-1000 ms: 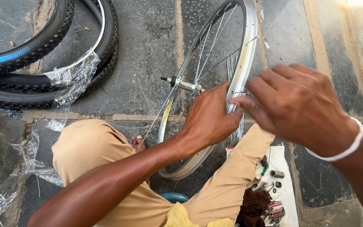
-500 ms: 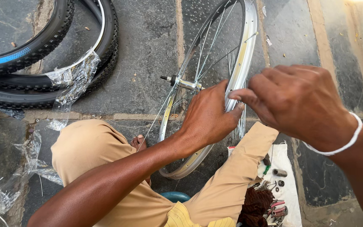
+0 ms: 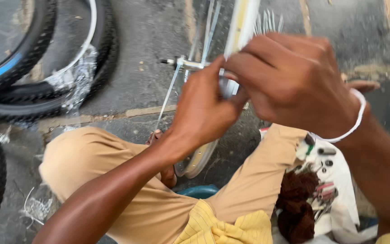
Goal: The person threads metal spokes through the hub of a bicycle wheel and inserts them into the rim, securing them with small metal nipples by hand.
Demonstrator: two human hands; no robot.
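The left hand [image 3: 204, 110] is curled tight around the edge of a bare bicycle wheel rim [image 3: 242, 27], fingers wrapped onto the metal at about mid-height. The right hand [image 3: 294, 77], a white band on its wrist, closes in from the other side, fingertips pinched against the same stretch of rim just above the left thumb; whether it holds a small tool or a spoke end is lost in blur. The rim is pale, smooth metal, stood on edge between the person's knees, its long line running from the top of the view down to the lap. Thin shiny spokes [image 3: 170, 92] fan towards a hub with a threaded axle [image 3: 181, 62] poking out to the left. Tan trousers [image 3: 113, 180] lie beneath. On the rough grey stone floor, knobbly black tyres [image 3: 37, 58] are stacked at upper left, with crinkled clear plastic; a white cloth [image 3: 339, 180] with small parts sits at the right
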